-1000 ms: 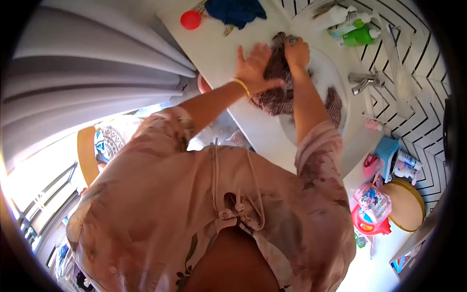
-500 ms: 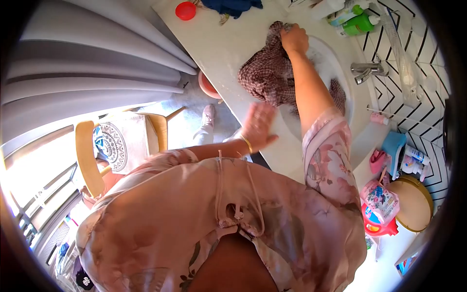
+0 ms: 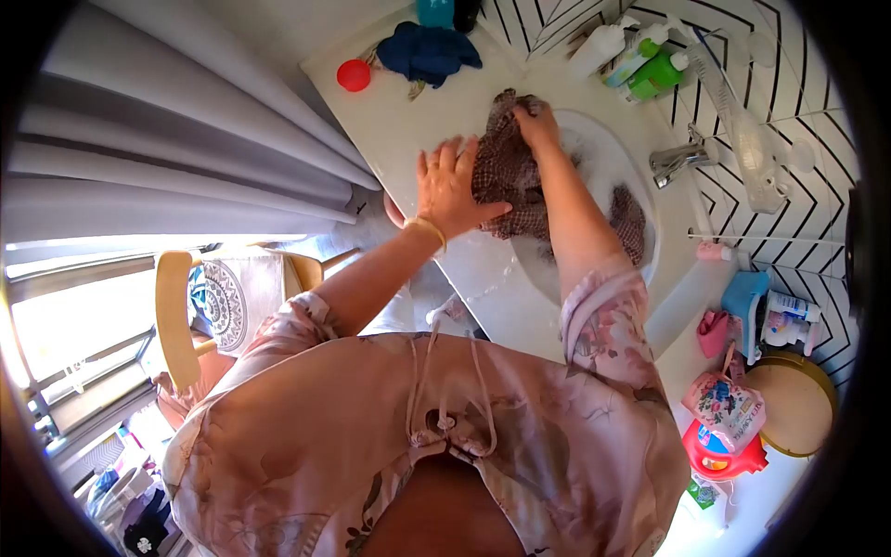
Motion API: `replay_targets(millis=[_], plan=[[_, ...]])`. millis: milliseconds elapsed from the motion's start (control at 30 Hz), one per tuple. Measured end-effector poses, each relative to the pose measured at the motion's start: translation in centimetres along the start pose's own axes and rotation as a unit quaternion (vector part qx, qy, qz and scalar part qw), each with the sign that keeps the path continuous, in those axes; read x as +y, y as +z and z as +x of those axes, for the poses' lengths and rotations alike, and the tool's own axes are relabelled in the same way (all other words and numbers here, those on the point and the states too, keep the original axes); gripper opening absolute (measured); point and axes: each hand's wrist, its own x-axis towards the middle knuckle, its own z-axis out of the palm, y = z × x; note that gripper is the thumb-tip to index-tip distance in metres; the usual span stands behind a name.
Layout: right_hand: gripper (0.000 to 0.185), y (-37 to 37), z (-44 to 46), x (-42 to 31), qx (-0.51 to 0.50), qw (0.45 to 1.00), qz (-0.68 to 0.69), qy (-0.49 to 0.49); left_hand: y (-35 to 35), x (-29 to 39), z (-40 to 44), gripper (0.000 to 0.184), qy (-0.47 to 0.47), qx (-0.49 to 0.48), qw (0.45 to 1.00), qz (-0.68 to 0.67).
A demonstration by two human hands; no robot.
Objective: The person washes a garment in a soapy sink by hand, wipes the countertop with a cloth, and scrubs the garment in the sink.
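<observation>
A wet brown checked cloth point(image 3: 506, 167) lies bunched on the white counter point(image 3: 408, 121) and hangs over the rim of the round sink point(image 3: 654, 209). My right hand point(image 3: 536, 128) grips its upper end, fingers closed on the fabric. My left hand point(image 3: 451, 188), with a yellow bangle at the wrist, has its fingers spread; its thumb and fingertips are at the left edge of the cloth. Another part of the checked cloth point(image 3: 627, 223) lies in the sink, near white suds.
Beyond the sink are a metal faucet point(image 3: 682, 160) and green bottles point(image 3: 655, 76). A blue cloth point(image 3: 427, 54) and red lid point(image 3: 354, 75) lie at the far counter end. A chair point(image 3: 176, 320) stands left; detergent point(image 3: 724, 453) is lower right.
My left hand has come up from the counter's near edge to the cloth's left side. The cloth is bunched narrower. My right hand keeps its grip; the view has shifted.
</observation>
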Motion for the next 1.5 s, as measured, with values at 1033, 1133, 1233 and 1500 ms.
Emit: replay_targets(millis=[1033,1133,1233,1500], plan=[[0.029,2.3,2.5,-3.9,0.042,0.992,-0.079,-0.088,3.9,-4.3,3.5,0.104,0.058,-0.170,0.984,0.016],[0.027,-0.9,-7.0,-3.7,0.042,0.919,-0.164,-0.356,3.7,-4.3,3.7,0.100,0.065,-0.180,0.980,0.050],[0.025,-0.1,-11.1,-4.0,0.059,0.890,-0.229,-0.390,2.5,-4.0,4.7,0.099,0.044,-0.312,0.949,0.014],[0.032,1.5,1.9,-4.4,0.155,0.957,-0.160,-0.187,4.1,-4.5,3.6,0.101,0.074,-0.161,0.984,0.003]])
